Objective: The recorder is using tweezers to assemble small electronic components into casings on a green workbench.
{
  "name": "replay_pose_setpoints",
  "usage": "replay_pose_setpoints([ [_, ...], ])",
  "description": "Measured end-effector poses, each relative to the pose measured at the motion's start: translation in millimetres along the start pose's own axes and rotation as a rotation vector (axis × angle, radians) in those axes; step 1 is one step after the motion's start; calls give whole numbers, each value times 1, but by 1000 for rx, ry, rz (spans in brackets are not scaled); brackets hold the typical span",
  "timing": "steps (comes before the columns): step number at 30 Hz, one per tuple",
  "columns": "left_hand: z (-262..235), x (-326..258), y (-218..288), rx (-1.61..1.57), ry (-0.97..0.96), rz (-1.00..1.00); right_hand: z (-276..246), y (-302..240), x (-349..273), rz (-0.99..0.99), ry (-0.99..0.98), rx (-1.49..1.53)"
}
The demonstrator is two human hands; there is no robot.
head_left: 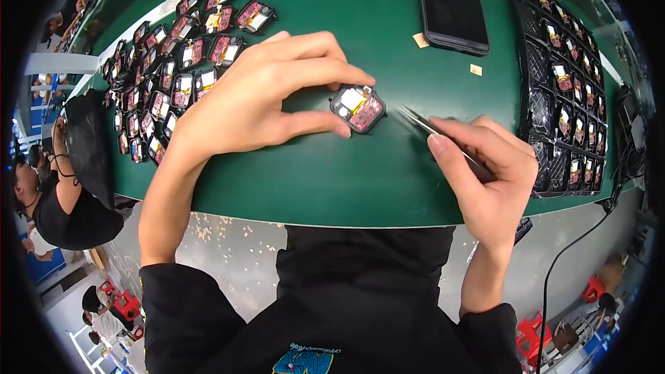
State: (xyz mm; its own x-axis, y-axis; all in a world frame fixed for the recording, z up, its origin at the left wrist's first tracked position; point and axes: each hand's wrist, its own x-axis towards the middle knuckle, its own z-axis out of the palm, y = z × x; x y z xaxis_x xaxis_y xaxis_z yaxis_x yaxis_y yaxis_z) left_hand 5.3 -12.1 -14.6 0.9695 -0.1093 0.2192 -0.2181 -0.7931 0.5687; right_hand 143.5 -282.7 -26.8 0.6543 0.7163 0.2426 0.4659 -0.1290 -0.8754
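Note:
Between the thumb and fingers of my left hand (260, 90) is a small black watch case (359, 109), its open face showing a red circuit board, a white part and a yellow strip. It rests on or just above the green table; I cannot tell which. My right hand (488, 166) pinches a pair of metal tweezers (443, 135). The tweezer tips point toward the case from the right and stand a little apart from it. Many similar watch cases (181, 90) lie loosely spread at the left, partly hidden behind my left hand.
A black tray (544, 107) with rows of watch cases stands at the right. A black phone-like slab (451, 7) lies at the back, near small tan paper pieces (476, 70). A cable (554, 263) hangs off the table's right side. Another person (66, 197) sits at the left.

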Motion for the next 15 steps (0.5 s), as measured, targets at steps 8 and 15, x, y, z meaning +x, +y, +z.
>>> replay_pose_setpoints([
  [8, 14, 2, 14, -40, 19, 17, -7, 1, 4, 37, -62, 80],
  [15, 16, 7, 11, -46, -15, 0, -1, -2, 10, -25, -124, -25],
])
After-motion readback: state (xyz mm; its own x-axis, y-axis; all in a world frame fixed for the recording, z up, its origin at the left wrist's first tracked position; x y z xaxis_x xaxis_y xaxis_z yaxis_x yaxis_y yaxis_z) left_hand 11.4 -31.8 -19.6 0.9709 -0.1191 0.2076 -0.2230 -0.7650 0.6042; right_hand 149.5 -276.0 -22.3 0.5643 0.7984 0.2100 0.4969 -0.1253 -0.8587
